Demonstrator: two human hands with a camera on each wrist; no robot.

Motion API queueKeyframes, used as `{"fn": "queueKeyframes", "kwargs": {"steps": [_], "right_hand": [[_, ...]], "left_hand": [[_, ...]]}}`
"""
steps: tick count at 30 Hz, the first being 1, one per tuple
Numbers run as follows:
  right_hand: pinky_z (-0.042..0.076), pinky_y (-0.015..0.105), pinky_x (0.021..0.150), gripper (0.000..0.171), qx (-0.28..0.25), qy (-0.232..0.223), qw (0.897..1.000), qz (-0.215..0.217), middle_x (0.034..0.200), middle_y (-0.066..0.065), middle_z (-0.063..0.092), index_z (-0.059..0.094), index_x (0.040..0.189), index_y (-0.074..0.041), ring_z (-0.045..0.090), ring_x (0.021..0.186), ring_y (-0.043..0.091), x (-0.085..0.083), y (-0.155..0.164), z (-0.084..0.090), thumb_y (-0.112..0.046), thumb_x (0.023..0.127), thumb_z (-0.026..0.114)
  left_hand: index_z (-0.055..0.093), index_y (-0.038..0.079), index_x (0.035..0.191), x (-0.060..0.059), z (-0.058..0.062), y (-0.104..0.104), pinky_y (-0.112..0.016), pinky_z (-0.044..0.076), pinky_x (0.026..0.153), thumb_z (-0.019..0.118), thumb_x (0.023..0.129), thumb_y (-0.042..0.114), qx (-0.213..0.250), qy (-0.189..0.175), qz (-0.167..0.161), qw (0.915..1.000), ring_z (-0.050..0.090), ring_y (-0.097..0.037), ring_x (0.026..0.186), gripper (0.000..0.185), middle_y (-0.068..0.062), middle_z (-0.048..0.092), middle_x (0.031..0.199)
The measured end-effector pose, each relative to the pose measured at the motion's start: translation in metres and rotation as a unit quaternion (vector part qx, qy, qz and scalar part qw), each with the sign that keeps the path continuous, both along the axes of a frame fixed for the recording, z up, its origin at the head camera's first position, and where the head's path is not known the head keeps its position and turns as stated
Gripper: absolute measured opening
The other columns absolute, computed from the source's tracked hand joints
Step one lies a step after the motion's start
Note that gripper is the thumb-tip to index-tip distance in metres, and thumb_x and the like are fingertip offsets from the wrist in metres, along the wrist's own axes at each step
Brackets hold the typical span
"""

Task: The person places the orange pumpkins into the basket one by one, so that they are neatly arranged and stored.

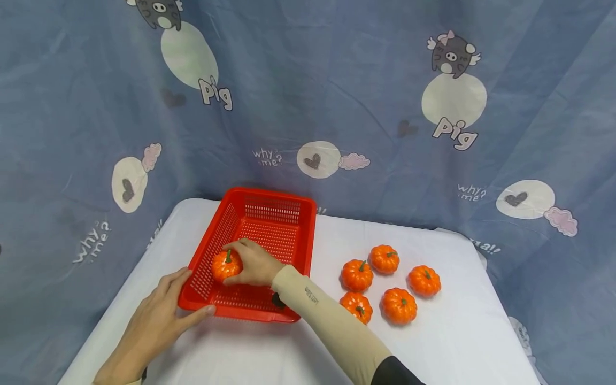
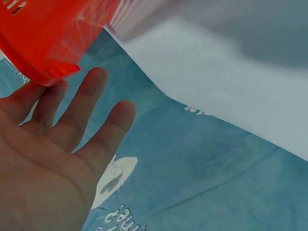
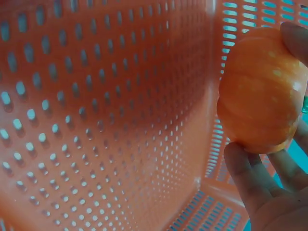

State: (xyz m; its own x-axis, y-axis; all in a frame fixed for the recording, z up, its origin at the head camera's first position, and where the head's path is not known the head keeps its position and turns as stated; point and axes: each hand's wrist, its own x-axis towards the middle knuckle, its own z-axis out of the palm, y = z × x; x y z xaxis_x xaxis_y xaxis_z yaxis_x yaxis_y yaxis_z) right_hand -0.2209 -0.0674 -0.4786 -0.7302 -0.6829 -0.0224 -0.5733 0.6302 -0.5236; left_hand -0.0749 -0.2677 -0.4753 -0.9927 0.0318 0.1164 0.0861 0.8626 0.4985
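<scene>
Pumpkin (image 1: 223,268) in the grip of the right hand (image 1: 255,263), fingers and thumb curled round it, inside the red basket (image 1: 306,230) near its left wall! Over at the near-left corner, the left hand (image 1: 161,315) touches the basket with fingers extended. Five more pumpkins (image 1: 399,306) sit grouped to the right on the white bench (image 1: 447,342).

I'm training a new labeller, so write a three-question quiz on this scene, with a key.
1. Which hand holds a pumpkin: a) left, b) right, c) neither?
2. True or false: the left hand is well away from the red basket.
3. How many more lie on the white table?

Key:
1. b, the right hand.
2. False; it touches the basket's edge.
3. Five loose pumpkins.
</scene>
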Motion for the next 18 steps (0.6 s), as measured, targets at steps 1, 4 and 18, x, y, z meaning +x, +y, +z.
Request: {"fn": "queueKeyframes", "kwargs": {"steps": [1,4,18], "right_hand": [[0.050,0.018,0.091,0.077,0.010,-0.002,1.000,0.002,0.145,-0.001,0.048,0.052,0.144,-0.025,0.052,0.117,0.008,0.000,-0.001,-0.001,-0.043,0.078,0.088],[0.049,0.018,0.092,0.076,0.035,0.000,0.999,0.008,0.146,-0.001,0.047,0.052,0.144,-0.025,0.052,0.118,0.008,-0.002,-0.005,-0.004,-0.043,0.079,0.087],[0.047,0.018,0.097,0.078,0.083,-0.016,0.996,0.017,0.144,0.000,0.049,0.052,0.144,-0.023,0.053,0.116,0.007,-0.010,-0.008,-0.014,-0.044,0.078,0.088]], "left_hand": [[0.039,0.002,0.152,0.000,0.000,0.000,-0.072,0.043,0.091,0.071,0.081,0.070,0.000,0.001,0.000,1.0000,0.054,-0.049,0.117,0.103,-0.022,0.041,0.149],[0.039,0.002,0.152,0.000,0.000,0.000,-0.072,0.043,0.091,0.071,0.081,0.070,-0.001,0.002,0.001,1.0000,0.054,-0.049,0.117,0.103,-0.023,0.041,0.148],[0.039,0.003,0.152,0.000,-0.001,-0.001,-0.071,0.043,0.092,0.071,0.082,0.070,0.003,0.004,0.001,1.0000,0.054,-0.049,0.118,0.102,-0.022,0.041,0.149]]}}
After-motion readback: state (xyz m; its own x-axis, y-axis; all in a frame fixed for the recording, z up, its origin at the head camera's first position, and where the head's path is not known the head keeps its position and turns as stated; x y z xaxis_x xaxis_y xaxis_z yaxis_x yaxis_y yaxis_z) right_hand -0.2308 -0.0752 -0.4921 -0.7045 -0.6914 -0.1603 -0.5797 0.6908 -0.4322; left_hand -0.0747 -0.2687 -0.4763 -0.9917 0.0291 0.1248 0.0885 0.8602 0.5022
